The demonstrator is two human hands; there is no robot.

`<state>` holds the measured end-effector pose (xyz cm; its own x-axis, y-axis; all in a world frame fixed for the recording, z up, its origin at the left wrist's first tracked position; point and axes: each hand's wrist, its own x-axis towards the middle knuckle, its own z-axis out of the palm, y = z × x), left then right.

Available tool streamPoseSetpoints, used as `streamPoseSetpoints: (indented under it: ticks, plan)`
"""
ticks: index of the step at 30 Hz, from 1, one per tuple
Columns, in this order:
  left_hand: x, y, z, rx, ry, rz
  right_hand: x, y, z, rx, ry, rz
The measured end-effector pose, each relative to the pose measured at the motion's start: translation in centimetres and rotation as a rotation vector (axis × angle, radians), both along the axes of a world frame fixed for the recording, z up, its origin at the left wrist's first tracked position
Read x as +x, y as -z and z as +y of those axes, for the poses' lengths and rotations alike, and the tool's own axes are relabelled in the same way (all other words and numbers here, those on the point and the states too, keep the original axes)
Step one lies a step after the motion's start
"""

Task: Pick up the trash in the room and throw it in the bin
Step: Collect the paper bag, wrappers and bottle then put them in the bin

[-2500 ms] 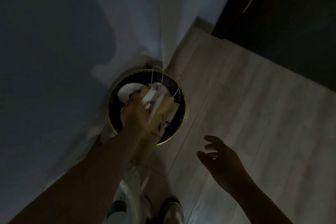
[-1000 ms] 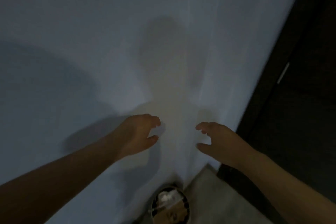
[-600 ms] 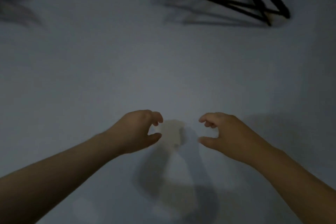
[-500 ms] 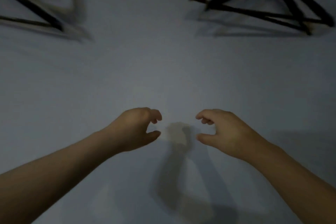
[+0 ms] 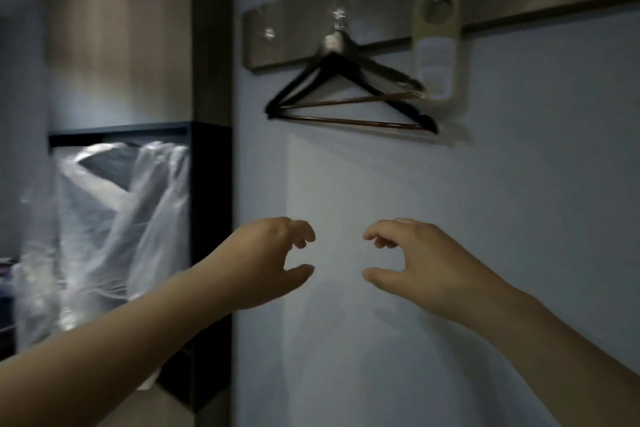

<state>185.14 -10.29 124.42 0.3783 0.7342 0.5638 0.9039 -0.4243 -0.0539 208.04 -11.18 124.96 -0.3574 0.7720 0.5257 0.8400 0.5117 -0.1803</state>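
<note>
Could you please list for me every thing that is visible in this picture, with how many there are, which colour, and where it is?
wall: one, pale blue-grey, fills the middle and right
hook rail: one, grey-brown wood with shiny hooks, on the wall at the top
hangers: two as far as I can tell, black with brown bars, hanging from a hook on the rail
door tag: one, cream, hanging from a hook to the right of the hangers
frame: one, dark, upright at the wall's left edge
plastic covers: clear white, count unclear, hanging at the far left
left hand: raised before the wall, fingers loosely curled, holds nothing
right hand: the same, beside it, apart
</note>
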Motion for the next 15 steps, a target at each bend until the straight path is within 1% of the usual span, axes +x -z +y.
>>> streamPoseSetpoints:
  ticks: [6, 11, 15]
  plan:
    - [-12.8, -0.2, -2.5, 0.019, -0.148, -0.047, -12.8, -0.3, 1.3, 0.03, -0.161, -0.01]
    - [-22.7, 0.8, -4.9, 0.014, -0.288, -0.039, -22.9, -0.2, 2.2, 0.016, -0.314, -0.016]
    - [-29.8, 1.9, -6.3, -0.005, -0.411, -0.065, -31.6, 0.4, 3.6, 0.009, -0.451, -0.072]
